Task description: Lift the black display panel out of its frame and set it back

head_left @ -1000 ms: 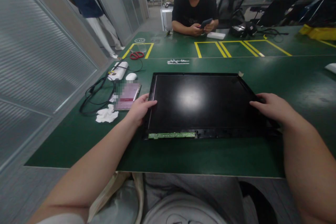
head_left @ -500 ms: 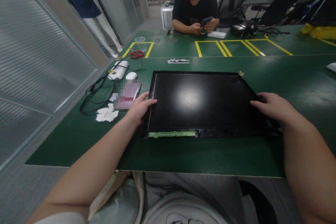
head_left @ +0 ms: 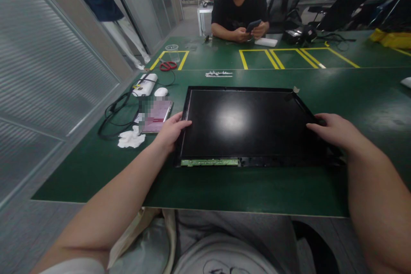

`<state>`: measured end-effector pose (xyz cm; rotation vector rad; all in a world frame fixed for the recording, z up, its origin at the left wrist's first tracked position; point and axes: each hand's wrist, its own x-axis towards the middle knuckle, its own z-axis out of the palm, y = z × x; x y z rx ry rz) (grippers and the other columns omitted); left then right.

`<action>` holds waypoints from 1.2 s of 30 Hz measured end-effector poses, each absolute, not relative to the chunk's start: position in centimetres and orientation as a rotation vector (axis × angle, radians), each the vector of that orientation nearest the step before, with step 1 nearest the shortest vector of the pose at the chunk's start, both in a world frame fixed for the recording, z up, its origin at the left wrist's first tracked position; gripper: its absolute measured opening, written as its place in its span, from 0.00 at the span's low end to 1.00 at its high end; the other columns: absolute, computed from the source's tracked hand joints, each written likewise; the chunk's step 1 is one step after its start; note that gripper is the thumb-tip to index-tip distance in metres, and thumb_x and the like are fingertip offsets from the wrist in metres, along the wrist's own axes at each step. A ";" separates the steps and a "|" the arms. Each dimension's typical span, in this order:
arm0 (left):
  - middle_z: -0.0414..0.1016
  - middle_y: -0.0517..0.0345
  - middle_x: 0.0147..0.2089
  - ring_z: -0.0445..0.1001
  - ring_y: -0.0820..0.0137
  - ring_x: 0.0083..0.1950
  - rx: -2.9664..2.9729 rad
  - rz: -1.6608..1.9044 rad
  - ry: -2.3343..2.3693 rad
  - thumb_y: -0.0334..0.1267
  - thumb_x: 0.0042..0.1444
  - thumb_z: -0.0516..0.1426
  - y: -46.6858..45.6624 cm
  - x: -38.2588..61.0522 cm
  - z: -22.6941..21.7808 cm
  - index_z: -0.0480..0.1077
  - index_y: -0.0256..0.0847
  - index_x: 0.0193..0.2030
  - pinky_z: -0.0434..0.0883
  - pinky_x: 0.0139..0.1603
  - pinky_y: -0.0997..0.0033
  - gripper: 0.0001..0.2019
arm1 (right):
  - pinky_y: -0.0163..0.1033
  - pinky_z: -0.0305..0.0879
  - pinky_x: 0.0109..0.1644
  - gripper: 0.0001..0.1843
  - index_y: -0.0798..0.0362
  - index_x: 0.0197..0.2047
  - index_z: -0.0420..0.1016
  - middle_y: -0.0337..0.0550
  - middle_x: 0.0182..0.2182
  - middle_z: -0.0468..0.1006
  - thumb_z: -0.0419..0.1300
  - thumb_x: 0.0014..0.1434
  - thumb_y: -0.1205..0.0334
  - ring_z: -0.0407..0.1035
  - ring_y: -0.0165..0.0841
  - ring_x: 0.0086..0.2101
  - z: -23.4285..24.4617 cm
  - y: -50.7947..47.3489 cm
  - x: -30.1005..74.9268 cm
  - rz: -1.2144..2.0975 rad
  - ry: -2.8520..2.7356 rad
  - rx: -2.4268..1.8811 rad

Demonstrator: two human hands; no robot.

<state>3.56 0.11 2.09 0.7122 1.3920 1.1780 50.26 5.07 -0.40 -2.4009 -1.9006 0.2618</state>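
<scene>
A black flat screen panel (head_left: pixel 244 124) lies face up on the green table (head_left: pixel 224 188) in front of me, with a green circuit strip (head_left: pixel 209 162) showing along its near edge. My left hand (head_left: pixel 170 130) grips the panel's left edge, fingers curled over the rim. My right hand (head_left: pixel 332 130) holds the right edge, its fingers laid on the frame and bent around it.
Left of the panel lie a phone (head_left: pixel 156 115), a crumpled white tissue (head_left: pixel 130 139), a white mouse (head_left: pixel 161 92), black cables (head_left: pixel 114 113) and red scissors (head_left: pixel 168 66). A person in black (head_left: pixel 239 8) sits across the table holding a phone. Yellow tape boxes (head_left: pixel 298 58) mark the far side.
Both hands stay on the panel's edges. The view has shifted very slightly; nothing else has moved.
</scene>
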 end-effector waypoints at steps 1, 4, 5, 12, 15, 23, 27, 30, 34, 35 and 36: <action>0.82 0.57 0.31 0.77 0.68 0.24 0.711 1.178 1.394 0.23 0.43 0.62 0.1 3.5 2.1 0.76 0.38 0.49 0.77 0.26 0.71 0.22 | 0.57 0.70 0.61 0.30 0.59 0.56 0.77 0.65 0.58 0.78 0.59 0.58 0.47 0.73 0.56 0.57 -0.5 5.1 50.3 0.258 -1.895 -2.401; 0.82 0.56 0.32 0.78 0.68 0.25 0.713 1.179 1.409 0.24 0.44 0.62 0.2 3.5 2.0 0.77 0.38 0.49 0.78 0.28 0.71 0.22 | 0.58 0.71 0.59 0.30 0.58 0.55 0.77 0.64 0.56 0.79 0.59 0.57 0.46 0.75 0.56 0.54 -0.5 5.1 50.4 0.260 -1.880 -2.386; 0.82 0.56 0.32 0.78 0.67 0.25 0.716 1.178 1.414 0.24 0.44 0.62 0.2 3.5 2.0 0.77 0.38 0.48 0.78 0.28 0.71 0.22 | 0.59 0.72 0.58 0.29 0.58 0.54 0.78 0.63 0.54 0.80 0.60 0.56 0.46 0.76 0.56 0.53 -0.5 5.1 50.4 0.276 -1.869 -2.383; 0.80 0.58 0.30 0.77 0.66 0.25 0.724 1.181 1.434 0.26 0.42 0.63 0.4 3.2 1.7 0.77 0.39 0.46 0.76 0.27 0.70 0.21 | 0.55 0.71 0.57 0.21 0.52 0.45 0.80 0.57 0.48 0.83 0.65 0.50 0.50 0.76 0.51 0.50 0.4 4.5 49.6 0.550 -1.482 -2.277; 0.79 0.58 0.28 0.75 0.67 0.24 0.728 1.194 1.446 0.27 0.41 0.63 0.5 2.9 1.6 0.78 0.39 0.45 0.75 0.27 0.70 0.21 | 0.47 0.72 0.54 0.16 0.50 0.41 0.80 0.52 0.49 0.83 0.66 0.48 0.55 0.75 0.45 0.51 0.6 4.4 49.6 0.791 -1.206 -2.124; 0.79 0.59 0.28 0.77 0.67 0.26 0.764 1.231 1.462 0.27 0.40 0.63 0.9 2.3 1.3 0.79 0.40 0.42 0.75 0.27 0.73 0.19 | 0.35 0.72 0.34 0.10 0.52 0.35 0.81 0.54 0.45 0.84 0.65 0.46 0.63 0.76 0.37 0.39 1.0 4.6 51.0 1.126 -1.018 -1.893; 0.81 0.58 0.30 0.79 0.65 0.30 0.782 1.267 1.466 0.28 0.40 0.63 1.4 1.5 0.8 0.80 0.38 0.43 0.75 0.29 0.73 0.20 | 0.37 0.74 0.36 0.11 0.52 0.38 0.82 0.53 0.42 0.85 0.62 0.51 0.63 0.77 0.37 0.37 1.0 4.8 51.4 1.215 -0.957 -1.829; 0.82 0.57 0.31 0.81 0.62 0.32 0.798 1.247 1.456 0.29 0.40 0.65 1.4 1.1 0.6 0.80 0.40 0.47 0.76 0.30 0.71 0.22 | 0.39 0.75 0.38 0.09 0.52 0.37 0.81 0.51 0.37 0.85 0.61 0.53 0.63 0.77 0.37 0.34 1.2 4.7 51.2 1.246 -0.890 -1.860; 0.82 0.58 0.31 0.81 0.61 0.32 0.806 1.205 1.459 0.30 0.40 0.65 1.1 1.4 0.7 0.80 0.41 0.49 0.76 0.29 0.70 0.24 | 0.52 0.78 0.38 0.11 0.50 0.34 0.79 0.54 0.30 0.83 0.59 0.55 0.54 0.79 0.48 0.32 2.2 3.8 49.9 1.413 -0.836 -1.979; 0.82 0.58 0.31 0.81 0.61 0.32 0.805 1.207 1.453 0.30 0.40 0.64 1.1 1.4 0.7 0.80 0.41 0.50 0.76 0.29 0.70 0.25 | 0.55 0.78 0.38 0.12 0.50 0.35 0.79 0.55 0.30 0.83 0.59 0.55 0.53 0.80 0.51 0.33 2.5 3.5 49.4 1.421 -0.859 -1.989; 0.82 0.58 0.31 0.81 0.61 0.32 0.803 1.215 1.448 0.30 0.40 0.64 1.1 1.5 0.7 0.79 0.42 0.50 0.76 0.29 0.71 0.25 | 0.56 0.78 0.39 0.13 0.51 0.37 0.80 0.55 0.29 0.83 0.58 0.54 0.54 0.80 0.52 0.34 2.8 3.3 49.0 1.394 -0.918 -1.988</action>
